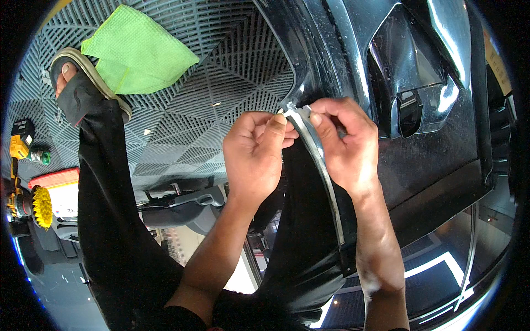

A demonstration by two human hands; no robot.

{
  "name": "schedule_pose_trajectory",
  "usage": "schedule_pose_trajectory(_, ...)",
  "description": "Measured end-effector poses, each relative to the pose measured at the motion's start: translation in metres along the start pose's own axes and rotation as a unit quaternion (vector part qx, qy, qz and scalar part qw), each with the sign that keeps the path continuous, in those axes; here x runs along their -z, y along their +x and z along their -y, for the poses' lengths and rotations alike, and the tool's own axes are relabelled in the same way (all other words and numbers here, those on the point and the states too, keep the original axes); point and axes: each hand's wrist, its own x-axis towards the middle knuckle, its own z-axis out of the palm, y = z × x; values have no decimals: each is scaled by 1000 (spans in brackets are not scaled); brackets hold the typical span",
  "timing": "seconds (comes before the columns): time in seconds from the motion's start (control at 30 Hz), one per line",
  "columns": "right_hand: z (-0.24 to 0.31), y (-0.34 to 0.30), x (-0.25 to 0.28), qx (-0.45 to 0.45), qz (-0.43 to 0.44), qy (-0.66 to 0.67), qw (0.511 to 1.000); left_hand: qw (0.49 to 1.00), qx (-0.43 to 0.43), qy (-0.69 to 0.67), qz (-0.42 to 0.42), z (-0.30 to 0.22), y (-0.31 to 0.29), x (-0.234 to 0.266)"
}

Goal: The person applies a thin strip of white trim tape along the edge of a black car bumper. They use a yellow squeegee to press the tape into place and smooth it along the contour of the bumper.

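A long, narrow, curved trim strip (327, 175), dark with a shiny silvery face, runs down between my forearms from a point near the bumper's lower edge. At its upper end, my left hand (253, 153) is closed, thumb and fingers pinching the strip from the left. My right hand (351, 142) is closed too, thumb and forefinger pinching the same end from the right. A small crinkled silvery-white piece (292, 108) sticks up between the fingertips; I cannot tell whether it is tape or part of the strip. Beside my right hand is a glossy black car bumper (331, 49).
A green cloth (143, 52) lies on the grey grid floor (182, 116) at upper left, beside my sandalled foot (83, 88). Further left are a yellow-and-black power tool (21, 140), a yellow bristled round brush (42, 207) and a red-and-white box (55, 179). My black-trousered legs flank the work.
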Motion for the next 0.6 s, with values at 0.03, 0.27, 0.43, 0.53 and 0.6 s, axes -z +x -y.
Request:
schedule_pose_trajectory(0.03, 0, 2, -1, 0, -6, 10, 1000, 1000, 1, -1, 3, 0, 0, 0)
schedule_pose_trajectory(0.27, 0, 7, -11, 4, -28, 6, 1000, 1000, -4, 9, 5, -1, 1, 1)
schedule_pose_trajectory(0.43, 1, 7, -9, 26, -12, -33, 999, 1000, -10, 0, 8, 1, 1, 2)
schedule_pose_trajectory(0.53, 6, 4, -9, 14, -11, -63, 998, 1000, 2, -2, 0, -1, 1, 1)
schedule_pose_trajectory(0.6, 9, -3, -6, 4, 3, -72, 997, 1000, 3, -6, 6, -1, -2, 2)
